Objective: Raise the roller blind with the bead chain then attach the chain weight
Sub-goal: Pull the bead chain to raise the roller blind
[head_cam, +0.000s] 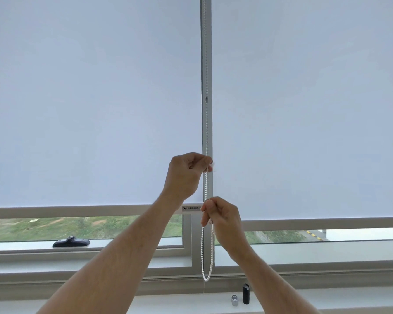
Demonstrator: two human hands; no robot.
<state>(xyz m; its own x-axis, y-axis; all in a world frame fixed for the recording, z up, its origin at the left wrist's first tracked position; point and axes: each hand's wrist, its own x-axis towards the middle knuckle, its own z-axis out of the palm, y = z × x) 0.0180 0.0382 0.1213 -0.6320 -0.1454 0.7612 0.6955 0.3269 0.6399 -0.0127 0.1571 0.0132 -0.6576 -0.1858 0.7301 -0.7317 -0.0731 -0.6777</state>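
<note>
We're looking at a white bead chain (206,132) hanging straight down along the grey window mullion (209,64) between two pale roller blinds, the left blind (93,98) and the right blind (309,105), both drawn most of the way down. The left one's bottom rail (77,211) carries a small label reading asianpaints, and a strip of green ground shows through the glass beneath it. The chain runs down past both hands and ends in a narrow loop that dangles just above the white sill (168,302). Our left hand (186,175) is up high, arm stretched forward, fingers curled into a loose fist and pinching the chain at the thumb and forefinger. Our right hand (222,219) sits lower, just under the blind's rail, fingers closed around the chain with both strands falling out beneath the palm. Down on the sill, right of the loop, we see a small silver cylinder (234,300) standing beside a taller black cylinder (246,293); which one is the chain weight we cannot tell. A dark window handle (71,242) lies on the lower frame at left.
</note>
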